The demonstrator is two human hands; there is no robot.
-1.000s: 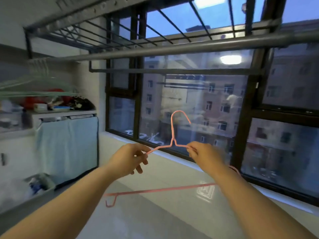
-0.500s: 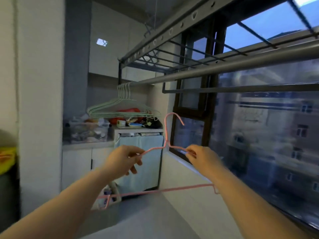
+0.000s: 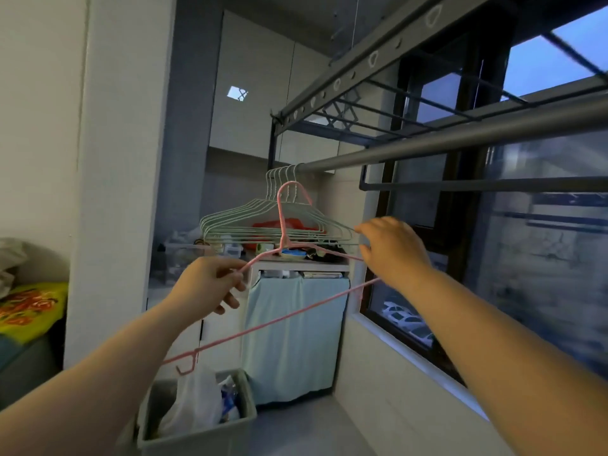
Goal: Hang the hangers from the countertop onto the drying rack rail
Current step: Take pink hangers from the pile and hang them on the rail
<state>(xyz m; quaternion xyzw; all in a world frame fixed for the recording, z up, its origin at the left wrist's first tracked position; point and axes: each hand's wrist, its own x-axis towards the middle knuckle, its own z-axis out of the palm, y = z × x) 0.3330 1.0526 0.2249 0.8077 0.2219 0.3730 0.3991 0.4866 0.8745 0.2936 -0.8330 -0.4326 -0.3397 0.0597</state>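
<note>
Hanger [image 3: 280, 222] lies below the rail [image 3: 460, 139], seemingly before the hung hangers [image 3: 237, 210].

The light is dim and blue, like dusk. A dark-framed window [image 3: 543, 258] runs from one to four o'clock, with parked cars [image 3: 404, 320] outside and a pale sill [image 3: 411, 353] beneath. At twelve o'clock white upper cabinets [image 3: 256, 93] hang over a cluttered counter [image 3: 296, 266] fronted by a light blue curtain [image 3: 292, 340]. A white pillar [image 3: 121, 159] rises at ten o'clock, and a yellow patterned cloth [image 3: 29, 307] lies at nine. A grey bin [image 3: 204, 442] sits on the grey floor [image 3: 296, 429] at six.
</note>
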